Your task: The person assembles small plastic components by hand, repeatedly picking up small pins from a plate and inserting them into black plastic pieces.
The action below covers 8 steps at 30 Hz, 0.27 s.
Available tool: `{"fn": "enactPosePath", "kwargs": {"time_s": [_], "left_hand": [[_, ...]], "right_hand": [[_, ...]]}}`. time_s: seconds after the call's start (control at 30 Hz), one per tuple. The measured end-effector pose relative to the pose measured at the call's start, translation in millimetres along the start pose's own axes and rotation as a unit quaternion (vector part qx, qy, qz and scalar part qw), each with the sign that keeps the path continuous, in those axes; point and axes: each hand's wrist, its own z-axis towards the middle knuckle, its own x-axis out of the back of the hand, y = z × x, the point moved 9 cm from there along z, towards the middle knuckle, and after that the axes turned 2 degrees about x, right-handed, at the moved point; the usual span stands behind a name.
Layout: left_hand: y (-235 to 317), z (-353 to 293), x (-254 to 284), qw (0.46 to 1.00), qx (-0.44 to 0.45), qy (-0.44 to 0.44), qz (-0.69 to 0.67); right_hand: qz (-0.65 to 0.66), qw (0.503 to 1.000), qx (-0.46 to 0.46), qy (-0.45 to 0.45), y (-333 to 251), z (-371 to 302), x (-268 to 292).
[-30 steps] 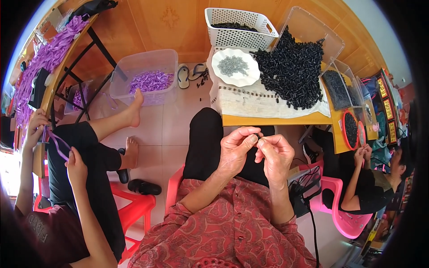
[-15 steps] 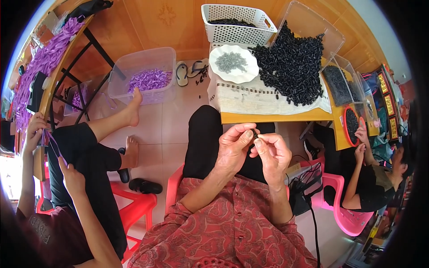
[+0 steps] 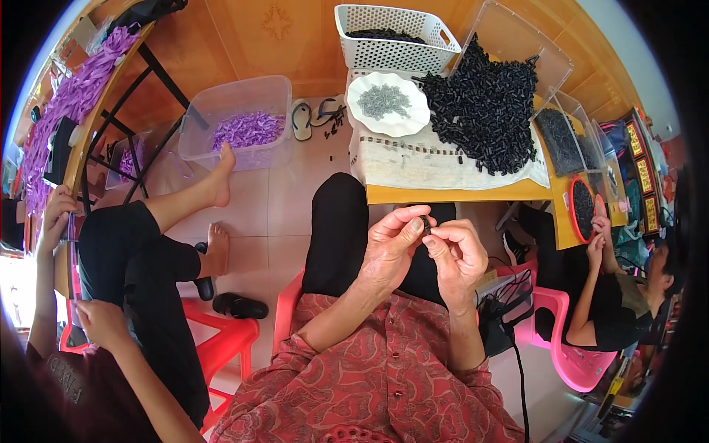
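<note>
Over my lap, just short of the table edge, a small black tubular piece (image 3: 425,225) sits in the pinched thumb and fingers of my left hand (image 3: 391,247). My right hand (image 3: 456,258) meets it from the right, thumb and forefinger pressed together at its lower end. Anything tiny between those right fingertips is too small to make out. Beyond my hands, a large heap of similar black pieces (image 3: 484,111) lies on a white cloth (image 3: 443,166). Left of the heap, a white scalloped plate (image 3: 402,127) holds many small clear-grey pieces (image 3: 384,102).
A white perforated basket (image 3: 395,55) with black pieces stands at the back. Clear bins (image 3: 565,140) are on the right. A co-worker (image 3: 605,295) sits at right by a red-rimmed tray (image 3: 582,210); another person (image 3: 111,325) at left handles purple ribbon. A purple-filled tub (image 3: 236,151) stands on the floor.
My right hand has shifted slightly right, and the black piece has turned more upright in my left fingers. At left, the other person's near hand has moved down and toward their body.
</note>
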Motion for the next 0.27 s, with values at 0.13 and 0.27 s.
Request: {"fn": "enactPosePath", "kwargs": {"time_s": [0.13, 0.27], "left_hand": [[0, 0, 1, 1.0, -0.001, -0.002, 0.007], [-2, 2, 4, 1.0, 0.014, -0.013, 0.012]], "right_hand": [[-0.121, 0.986, 0.112, 0.001, -23, 2, -2], [-0.192, 0.967, 0.166, -0.021, -34, 5, -5]]}}
